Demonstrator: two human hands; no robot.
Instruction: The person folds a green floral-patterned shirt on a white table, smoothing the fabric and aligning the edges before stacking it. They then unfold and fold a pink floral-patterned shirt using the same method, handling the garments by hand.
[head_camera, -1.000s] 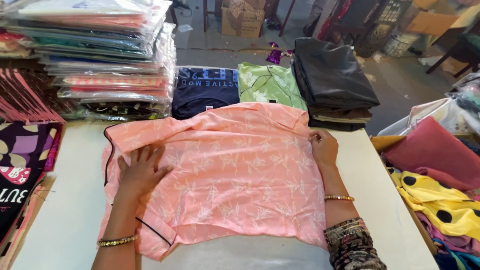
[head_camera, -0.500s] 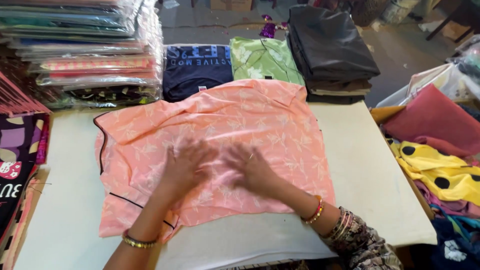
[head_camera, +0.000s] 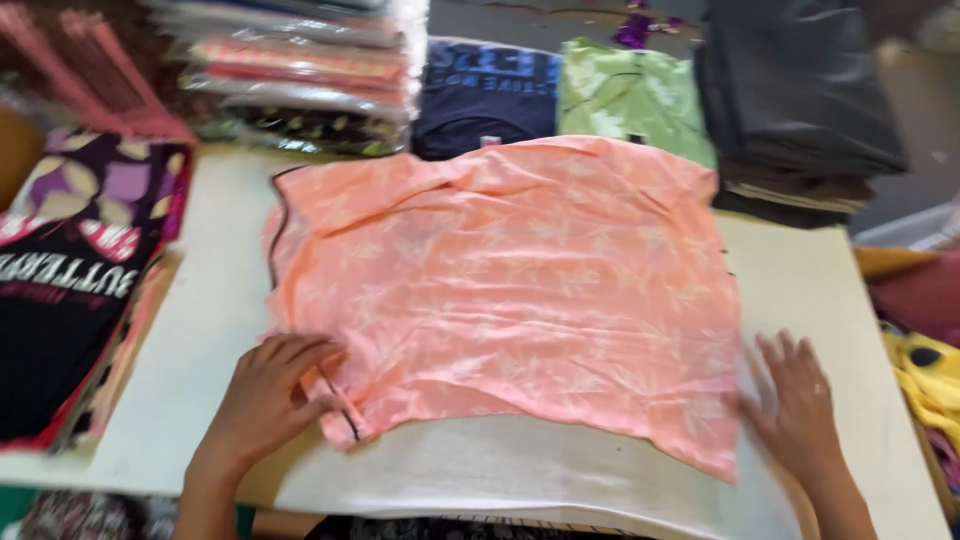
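- Since the earlier frame both hands went apart, from the middle of the shirt (head_camera: 500, 300) to its two lower corners.
- The table (head_camera: 210, 330) carries the peach shirt, which lies flat and spread out at its centre, on a white sheet (head_camera: 500, 470).
- The left hand (head_camera: 265, 395) rests at the lower left corner; its fingers curl on the dark-trimmed edge, maybe pinching it, but I cannot tell.
- The right hand (head_camera: 795, 400) lies just beside the lower right corner, fingers spread, palm down.
- The picture is blurred; the print on the shirt is hard to make out, and both forearms are cut off below.
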